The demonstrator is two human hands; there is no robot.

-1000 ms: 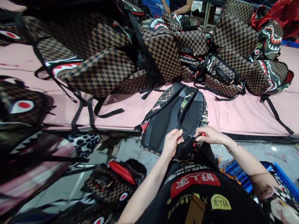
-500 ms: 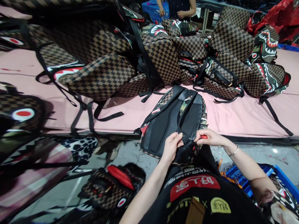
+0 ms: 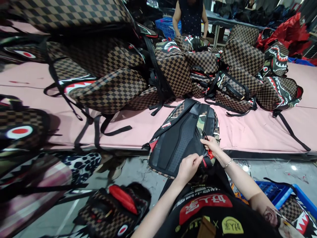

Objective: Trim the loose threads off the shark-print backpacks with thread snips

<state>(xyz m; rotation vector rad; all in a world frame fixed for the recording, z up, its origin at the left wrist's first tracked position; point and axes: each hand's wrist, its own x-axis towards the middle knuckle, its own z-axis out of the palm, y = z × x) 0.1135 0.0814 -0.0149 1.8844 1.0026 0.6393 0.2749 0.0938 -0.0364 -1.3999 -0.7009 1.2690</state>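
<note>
A backpack (image 3: 180, 138) with a black mesh back panel and camouflage straps lies back-up over the front edge of the pink table (image 3: 252, 129). My left hand (image 3: 188, 167) pinches the black strap at the backpack's lower end. My right hand (image 3: 211, 145) rests on the right shoulder strap and holds small red-handled snips (image 3: 206, 142), blades pointing up along the strap. A bracelet sits on my right wrist.
A heap of brown checkered shark-mouth backpacks (image 3: 173, 69) covers the table's far half, loose straps trailing forward. Another person (image 3: 189, 18) stands behind it. More backpacks (image 3: 111, 205) lie on the floor to my left. A blue crate (image 3: 284, 193) is at my right.
My right hand has moved up and left from the strap end onto the shoulder strap with the snips. My left hand shifted slightly right and down. The view has tilted up.
</note>
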